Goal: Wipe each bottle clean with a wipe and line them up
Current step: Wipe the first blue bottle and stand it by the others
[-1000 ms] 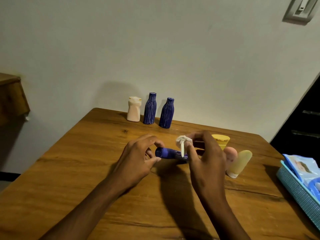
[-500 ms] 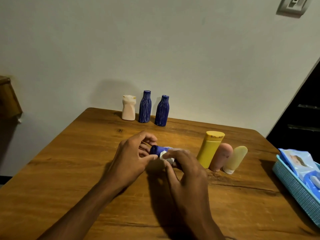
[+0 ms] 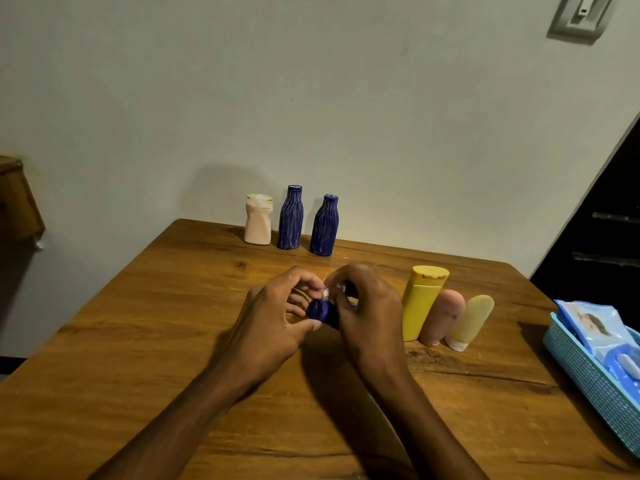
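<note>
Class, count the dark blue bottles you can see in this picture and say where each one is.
3. Two ribbed blue bottles stand upright at the table's far edge beside the white bottle; a third blue bottle is held between both hands, partly hidden.

Head camera looks forward and down, close over table (image 3: 145, 341).

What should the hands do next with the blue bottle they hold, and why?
Probably keep rubbing: the right hand presses the wipe on the blue bottle that the left hand grips, away from the row of three at the wall.
</note>
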